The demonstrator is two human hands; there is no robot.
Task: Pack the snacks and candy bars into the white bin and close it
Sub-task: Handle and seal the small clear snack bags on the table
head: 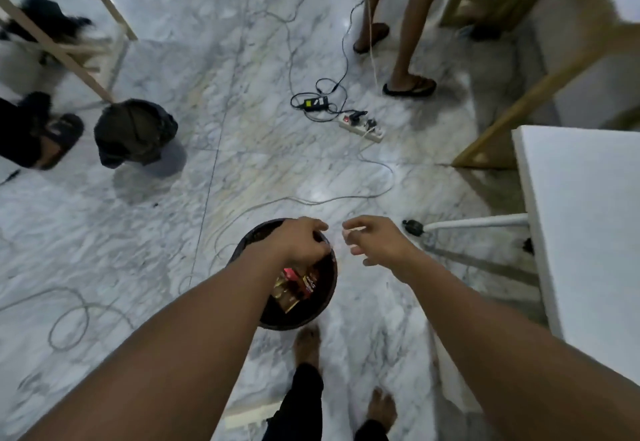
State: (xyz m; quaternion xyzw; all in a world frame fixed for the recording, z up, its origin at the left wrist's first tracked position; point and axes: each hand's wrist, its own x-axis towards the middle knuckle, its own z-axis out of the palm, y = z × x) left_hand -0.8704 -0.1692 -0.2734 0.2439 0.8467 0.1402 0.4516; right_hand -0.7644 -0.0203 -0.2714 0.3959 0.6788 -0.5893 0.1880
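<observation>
A round basket (322, 316) stands on the floor (242, 170) just ahead of the person's bare feet, with snack packets (294, 286) in it. The left hand (304, 241) is over its rim; the right hand (375, 239) is beside it, rightward. A white table (588, 232) stands right; a power strip (362, 129) lies farther ahead.

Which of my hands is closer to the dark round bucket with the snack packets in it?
Left. Your left hand is over the dark round bucket, fingers at its rim. Your right hand hangs beside it, over the floor.

A power strip (362, 128) and black adapter (316, 102) lie on the marble floor (242, 163).
</observation>
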